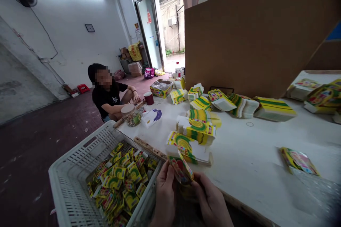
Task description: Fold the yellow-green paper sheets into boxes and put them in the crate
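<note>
Between my two hands is a small yellow-and-green printed cardboard box (182, 170), held upright just off the table's front edge. My left hand (165, 188) pinches its left side with thumb and fingers. On the right side, my right hand (206, 193) grips it in the same way. Just beyond the hands lie stacks of flat printed cartons (186, 145) on the white table (239, 170). To the left stands a white plastic basket (66, 184) with many small yellow-green boxes (117, 173) in it.
Further stacks of cartons (274, 108) line a large brown cardboard panel (239, 39). A printed pack (301, 161) lies at right beside clear plastic wrap (309, 191). A jar (130, 115), a mug (148, 98) and a seated person (112, 95) are at the far left end.
</note>
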Demonstrator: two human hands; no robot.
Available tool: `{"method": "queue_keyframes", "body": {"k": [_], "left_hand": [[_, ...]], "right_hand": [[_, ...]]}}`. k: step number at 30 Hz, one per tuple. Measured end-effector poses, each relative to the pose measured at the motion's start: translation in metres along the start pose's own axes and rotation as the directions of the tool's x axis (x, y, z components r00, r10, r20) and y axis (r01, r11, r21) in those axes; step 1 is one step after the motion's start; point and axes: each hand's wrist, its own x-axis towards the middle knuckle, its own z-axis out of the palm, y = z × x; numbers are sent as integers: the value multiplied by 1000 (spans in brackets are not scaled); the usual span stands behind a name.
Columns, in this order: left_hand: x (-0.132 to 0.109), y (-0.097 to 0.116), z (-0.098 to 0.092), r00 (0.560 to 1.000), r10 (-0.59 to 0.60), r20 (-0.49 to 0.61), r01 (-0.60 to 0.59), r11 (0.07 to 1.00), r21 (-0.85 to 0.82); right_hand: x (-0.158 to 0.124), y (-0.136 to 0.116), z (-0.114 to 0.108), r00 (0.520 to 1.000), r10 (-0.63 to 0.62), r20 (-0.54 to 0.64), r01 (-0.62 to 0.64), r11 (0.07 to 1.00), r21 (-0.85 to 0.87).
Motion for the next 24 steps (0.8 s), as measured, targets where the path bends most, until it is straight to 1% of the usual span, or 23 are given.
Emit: {"method": "queue_keyframes", "body": {"k": [5, 9, 11, 13, 16, 18, 21, 24], "left_hand": [[3, -2, -4, 999, -3, 47, 0, 998, 67], [0, -1, -4, 994, 67, 86, -79, 987, 143], [-1, 0, -2, 992, 107, 71, -117, 980, 158], [-2, 2, 0, 992, 120, 41, -125, 980, 156], [-2, 6, 3, 996, 87, 26, -90, 987, 133], [-2, 10, 4, 997, 62, 41, -66, 993, 99], [1, 16, 2, 997, 72, 38, -74, 995, 74], [5, 16, -1, 996, 90, 17, -92, 991, 100]], "right_hand": [[-3, -10, -6, 1000, -10, 24, 10, 1000, 3], [-4, -14, -5, 999, -43, 6, 44, 998, -42], [-5, -14, -2, 996, -84, 9, 84, 995, -61], [-6, -13, 2, 992, -126, -18, 124, 990, -71], [-8, -12, 4, 991, -121, -58, 117, 991, -71], [-7, -12, 2, 996, -91, -22, 89, 993, -71], [-5, -12, -3, 996, -70, 48, 74, 993, -97], [-3, -8, -4, 995, -82, 63, 90, 988, -127]]}}
